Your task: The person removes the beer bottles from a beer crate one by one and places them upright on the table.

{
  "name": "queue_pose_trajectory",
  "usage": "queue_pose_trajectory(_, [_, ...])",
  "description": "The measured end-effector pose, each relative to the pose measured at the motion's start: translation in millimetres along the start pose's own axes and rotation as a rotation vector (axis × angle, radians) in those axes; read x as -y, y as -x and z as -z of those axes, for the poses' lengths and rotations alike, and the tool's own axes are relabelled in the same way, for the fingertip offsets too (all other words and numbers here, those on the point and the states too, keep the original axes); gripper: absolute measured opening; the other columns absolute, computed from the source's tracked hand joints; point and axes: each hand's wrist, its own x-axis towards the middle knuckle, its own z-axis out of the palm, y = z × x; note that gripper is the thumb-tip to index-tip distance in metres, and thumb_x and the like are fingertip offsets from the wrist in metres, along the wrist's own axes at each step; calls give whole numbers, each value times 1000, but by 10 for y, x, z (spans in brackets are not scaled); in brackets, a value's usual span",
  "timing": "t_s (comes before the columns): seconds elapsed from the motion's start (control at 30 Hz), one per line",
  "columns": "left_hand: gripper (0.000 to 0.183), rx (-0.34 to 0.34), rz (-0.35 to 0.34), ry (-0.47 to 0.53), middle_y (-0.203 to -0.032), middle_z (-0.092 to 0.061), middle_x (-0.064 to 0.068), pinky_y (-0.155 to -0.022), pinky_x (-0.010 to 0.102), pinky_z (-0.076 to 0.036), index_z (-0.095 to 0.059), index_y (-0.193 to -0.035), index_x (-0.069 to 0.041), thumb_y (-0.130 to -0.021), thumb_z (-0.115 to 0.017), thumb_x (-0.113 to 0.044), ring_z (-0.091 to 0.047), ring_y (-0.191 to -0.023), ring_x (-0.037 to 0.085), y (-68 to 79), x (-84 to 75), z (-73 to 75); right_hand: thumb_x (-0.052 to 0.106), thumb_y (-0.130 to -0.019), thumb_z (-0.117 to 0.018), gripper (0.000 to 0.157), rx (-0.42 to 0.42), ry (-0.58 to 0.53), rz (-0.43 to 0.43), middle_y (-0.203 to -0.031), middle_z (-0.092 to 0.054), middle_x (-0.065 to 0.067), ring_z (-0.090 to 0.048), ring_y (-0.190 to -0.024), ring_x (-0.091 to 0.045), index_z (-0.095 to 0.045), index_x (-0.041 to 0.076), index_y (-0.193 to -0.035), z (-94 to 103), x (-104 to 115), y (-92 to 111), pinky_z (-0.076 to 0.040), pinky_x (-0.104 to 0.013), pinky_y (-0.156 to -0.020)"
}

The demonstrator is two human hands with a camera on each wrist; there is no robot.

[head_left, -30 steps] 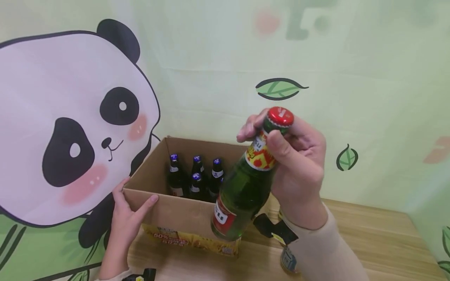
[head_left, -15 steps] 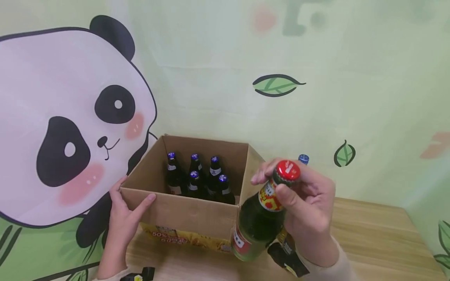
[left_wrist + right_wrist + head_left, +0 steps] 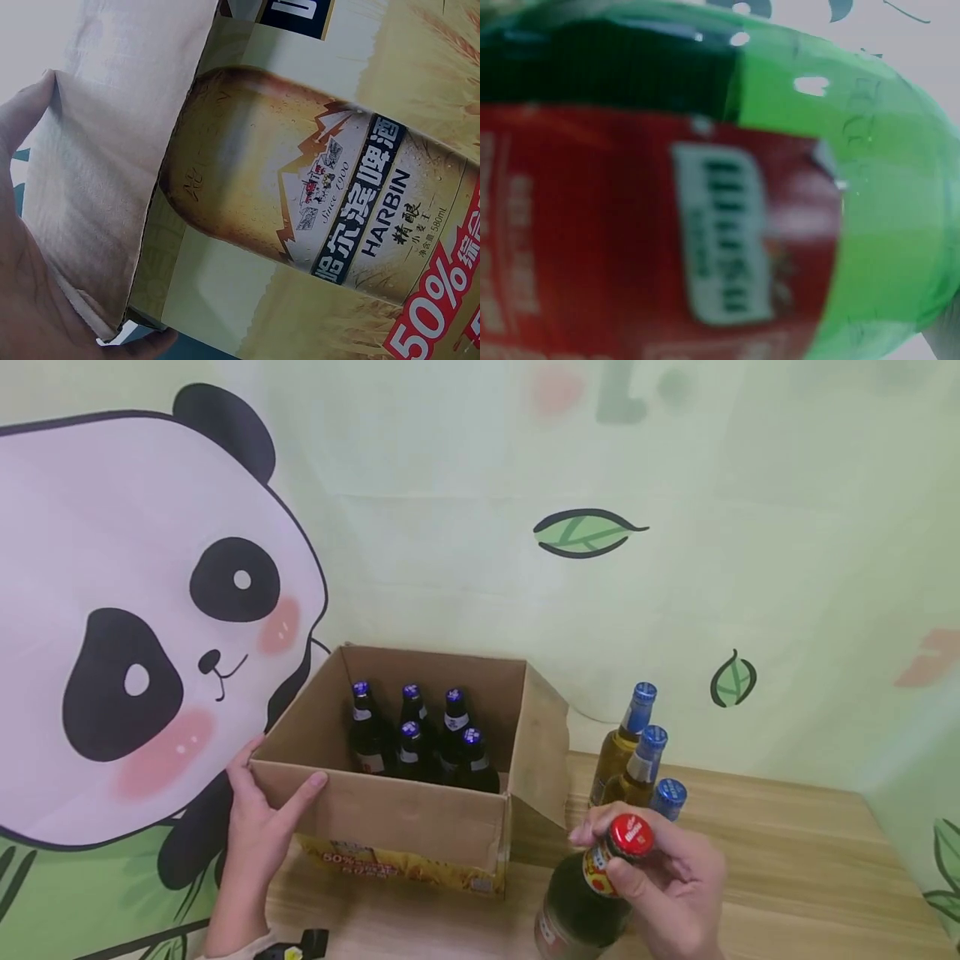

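Note:
My right hand (image 3: 678, 877) holds a green beer bottle (image 3: 581, 897) by its neck, thumb and fingers just below the red cap. The bottle tilts, its base toward the lower left, right of the box. In the right wrist view its red label and green glass (image 3: 885, 180) fill most of the picture; its base is hard to make out in the head view. My left hand (image 3: 262, 818) grips the near left corner of an open cardboard box (image 3: 390, 806), thumb on the front. In the left wrist view, that hand (image 3: 22, 277) spans the bare cardboard flap (image 3: 120, 150).
Several dark bottles (image 3: 367, 735) with blue caps stand inside the box. Amber bottles (image 3: 617, 756) with blue tops stand on the wooden table (image 3: 787, 852) behind my right hand, one mostly hidden. A side flap (image 3: 542, 743) sticks out at the box's right. A printed panda backdrop (image 3: 450, 568) hangs behind.
My right hand has carried the green bottle down and to the right, away from the box front. More bottles now show in the box and behind the hand. The left hand keeps its grip.

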Motion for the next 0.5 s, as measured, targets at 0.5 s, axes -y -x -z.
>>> queue_pose_trajectory(0.5, [99, 5, 5, 9, -154, -32, 11, -109, 65, -30, -10, -156, -36, -86, -80, -35, -37, -135, 35, -7, 10, 4, -29, -85, -49, 25, 78, 96, -93, -102, -66, -27, -66, -100, -32, -55, -21, -108, 488, -91, 665, -56, -33, -91])
